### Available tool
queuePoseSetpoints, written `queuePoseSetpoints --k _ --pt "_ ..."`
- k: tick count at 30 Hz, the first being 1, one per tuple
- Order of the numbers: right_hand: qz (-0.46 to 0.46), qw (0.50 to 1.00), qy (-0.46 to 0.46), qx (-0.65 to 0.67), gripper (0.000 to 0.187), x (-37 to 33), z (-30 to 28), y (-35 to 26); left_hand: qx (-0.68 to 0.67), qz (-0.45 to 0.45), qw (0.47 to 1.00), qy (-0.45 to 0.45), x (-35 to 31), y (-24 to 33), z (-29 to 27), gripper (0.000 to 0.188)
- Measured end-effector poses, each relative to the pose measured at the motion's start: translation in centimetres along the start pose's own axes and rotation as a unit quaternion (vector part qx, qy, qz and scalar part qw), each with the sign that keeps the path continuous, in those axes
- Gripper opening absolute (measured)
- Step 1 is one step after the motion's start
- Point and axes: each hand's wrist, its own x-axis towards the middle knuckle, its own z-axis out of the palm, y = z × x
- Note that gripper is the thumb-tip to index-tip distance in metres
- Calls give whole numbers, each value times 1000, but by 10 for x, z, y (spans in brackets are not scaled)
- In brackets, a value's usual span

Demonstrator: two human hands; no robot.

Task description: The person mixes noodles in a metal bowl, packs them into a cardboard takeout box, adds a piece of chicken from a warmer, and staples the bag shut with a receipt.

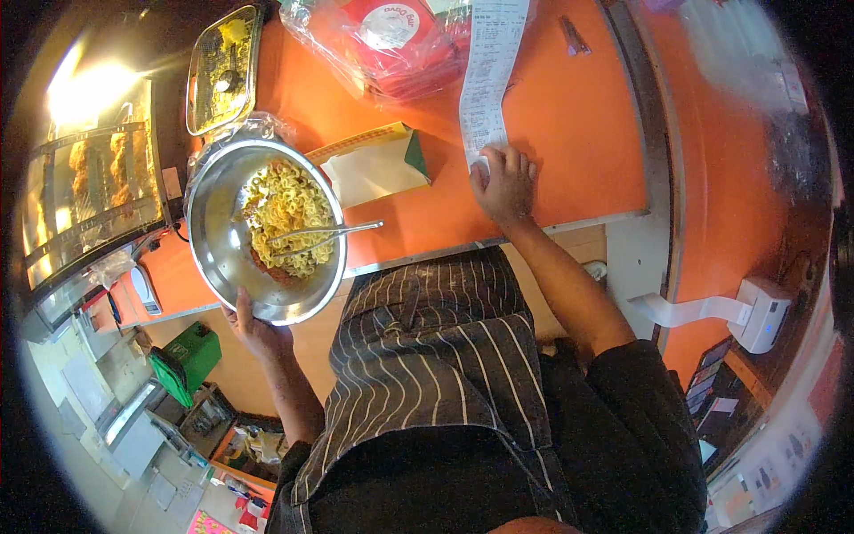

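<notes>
A shiny metal bowl (213, 254) is being held at the left part of the table's (574, 125) near edge, its lower rim overhanging that edge; whether any weight is being borne by the table cannot be told. The rim is being gripped by the left hand (258, 334), with its fingers closed at the side nearest the body. Some weight is probably being added by the noodles (302, 209), judged soft and slippery. The wall is being judged stiff and smooth, and a steadier hold is being offered by opposite sides of the rim, clear of the metal utensil (351, 229), whose handle is being propped across the right side.

A long paper strip (489, 84) is being covered at its near end by the right hand (507, 189), set back from the table's near edge. Its fingers are being curled there; whether the paper is being pinched or only pressed cannot be told. The strip is being judged light, limp and easily torn.

Just beside the bowl, an open paper carton (369, 178), likely easily crushed, is being supported by the table. Toward the far edge, a red package (400, 49) is being enclosed by clear plastic.
</notes>
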Motion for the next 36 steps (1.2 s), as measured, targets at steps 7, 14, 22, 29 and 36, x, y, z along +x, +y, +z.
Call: queuePoseSetpoints --k 7,14,22,29,36 --pt "6 1000 5 4 38 0 2 -1 -15 1 1000 -6 -1 -1 2 31" --pt "-9 1000 8 2 36 -1 4 1 -4 12 1000 -4 1 -1 1 35" --pt "0 1000 11 5 35 0 1 -1 -10 9 1000 -18 3 -2 0 35" --pt "5 1000 -5 5 34 0 2 1 -4 13 1000 1 2 -2 4 34" --pt "4 1000 -7 5 33 1 1 1 -9 7 1000 -9 3 -2 4 35"
